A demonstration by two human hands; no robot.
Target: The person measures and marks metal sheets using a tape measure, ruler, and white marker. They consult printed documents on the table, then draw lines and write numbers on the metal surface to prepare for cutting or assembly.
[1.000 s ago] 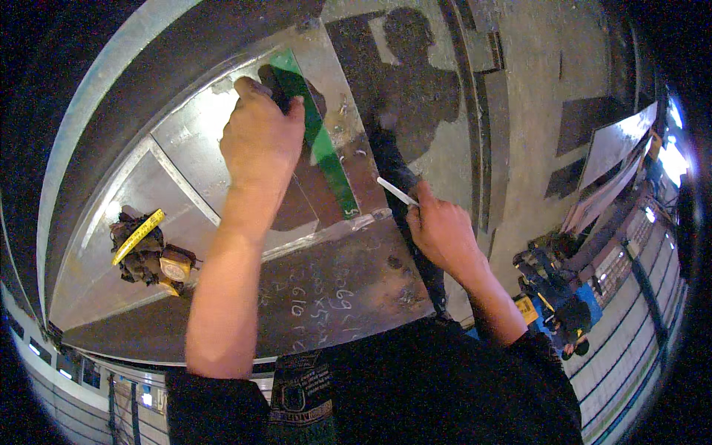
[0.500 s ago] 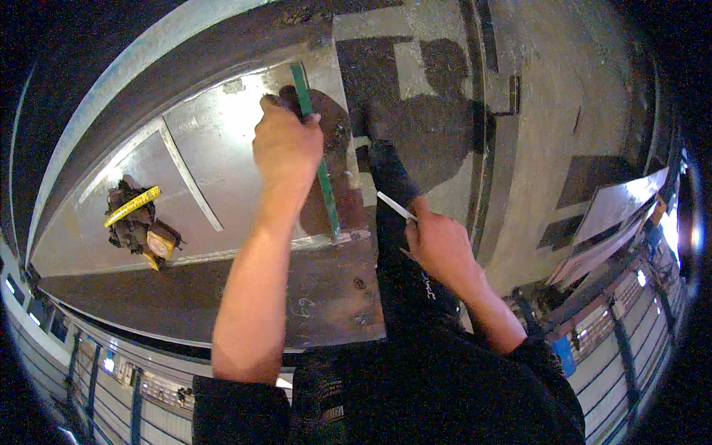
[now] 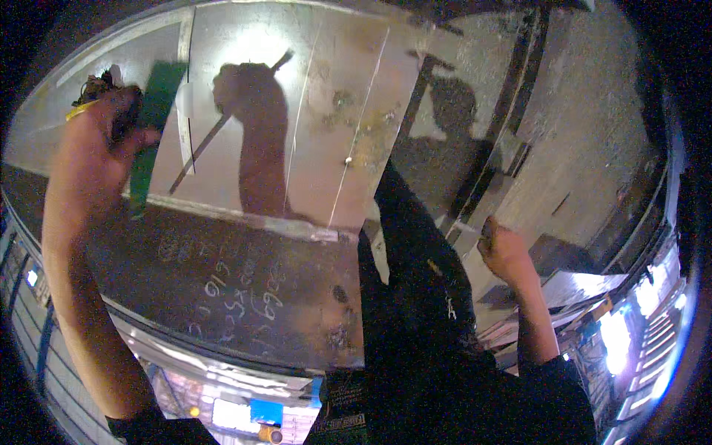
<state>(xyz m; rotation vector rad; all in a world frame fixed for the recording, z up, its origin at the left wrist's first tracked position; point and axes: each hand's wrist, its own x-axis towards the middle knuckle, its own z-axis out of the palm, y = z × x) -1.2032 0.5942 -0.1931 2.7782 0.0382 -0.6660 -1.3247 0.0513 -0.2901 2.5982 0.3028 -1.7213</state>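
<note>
My left hand (image 3: 100,152) is closed on a flat green straightedge (image 3: 157,100), lifted off the metal plate (image 3: 222,159) at the far left. Its shadow and that of my forearm fall across the plate. Two thin white lines run down the plate to the right of the shadow. My right hand (image 3: 508,256) is closed round a thin white chalk stick (image 3: 463,227), whose blurred tip points left, above the floor beside my leg.
Behind my left hand lies a dark bundle (image 3: 96,85) with a yellow strip (image 3: 78,112). A pale flat strip (image 3: 185,89) lies on the plate. The near dark steel face (image 3: 170,285) bears chalk writing. Sheets (image 3: 571,285) lean at right.
My left hand has carried the straightedge leftward off the plate, uncovering two white lines. My right hand has moved right with the chalk stick. The whole view has shifted.
</note>
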